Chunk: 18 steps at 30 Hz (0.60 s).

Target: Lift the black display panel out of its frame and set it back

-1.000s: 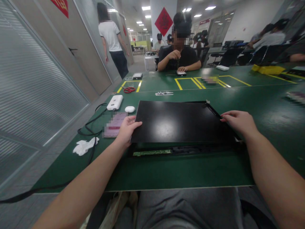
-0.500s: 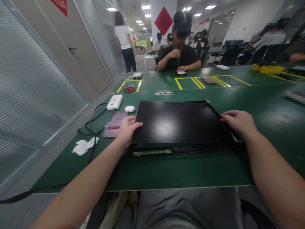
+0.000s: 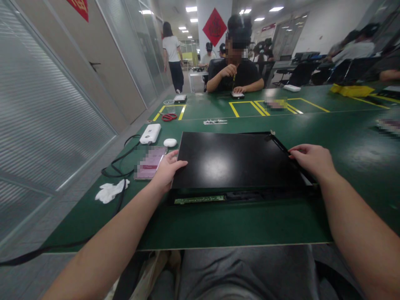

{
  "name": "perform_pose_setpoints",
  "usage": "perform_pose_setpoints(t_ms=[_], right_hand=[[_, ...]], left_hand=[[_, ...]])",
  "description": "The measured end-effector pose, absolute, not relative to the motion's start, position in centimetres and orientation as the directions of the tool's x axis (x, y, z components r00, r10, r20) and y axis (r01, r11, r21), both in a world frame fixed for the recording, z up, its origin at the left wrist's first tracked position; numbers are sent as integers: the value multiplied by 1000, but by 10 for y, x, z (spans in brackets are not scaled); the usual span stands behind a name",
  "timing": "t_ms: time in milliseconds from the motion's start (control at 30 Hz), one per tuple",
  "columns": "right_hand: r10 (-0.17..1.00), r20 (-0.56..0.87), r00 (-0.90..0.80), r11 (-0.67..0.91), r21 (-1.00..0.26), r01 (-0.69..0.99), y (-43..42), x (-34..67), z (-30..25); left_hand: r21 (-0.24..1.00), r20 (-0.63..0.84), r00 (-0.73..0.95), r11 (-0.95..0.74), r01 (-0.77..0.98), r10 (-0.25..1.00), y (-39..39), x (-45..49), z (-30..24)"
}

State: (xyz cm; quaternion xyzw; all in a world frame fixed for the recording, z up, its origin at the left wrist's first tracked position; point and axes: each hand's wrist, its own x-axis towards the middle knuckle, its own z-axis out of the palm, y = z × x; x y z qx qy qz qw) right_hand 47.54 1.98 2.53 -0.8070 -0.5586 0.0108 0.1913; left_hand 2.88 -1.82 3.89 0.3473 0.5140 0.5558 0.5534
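A large black flat panel (image 3: 234, 160) lies on the green table (image 3: 218, 221) in front of me, raised slightly over a black frame. A narrow green circuit strip (image 3: 200, 200) shows under its near edge. My left hand (image 3: 167, 168) grips the panel's left edge, thumb on top and fingers curled beneath. My right hand (image 3: 312, 160) rests on the panel's right edge, fingers closed along the edge by the thin black bezel strip (image 3: 286, 148).
Left of the panel lie a phone (image 3: 150, 162), a white power bank (image 3: 150, 133) with a black cable (image 3: 117, 168), a white earbud case (image 3: 170, 142) and a crumpled white cloth (image 3: 110, 191). Red scissors (image 3: 169, 117) lie farther back. A person (image 3: 235, 71) sits opposite; another walks in the corridor.
Both hands and the panel have barely moved. The person in the white shirt has walked farther down the corridor.
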Motion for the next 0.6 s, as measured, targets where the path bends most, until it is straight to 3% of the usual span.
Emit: perform_pose_setpoints(t_ms=[233, 600], right_hand=[[901, 228, 370, -283, -340, 897, 20, 473, 27], [901, 141, 411, -332, -389, 859, 17, 468, 35]], left_hand=[[952, -190, -98, 159, -263, 977, -20, 29, 42], [965, -181, -131, 150, -216, 975, -20, 28, 41]])
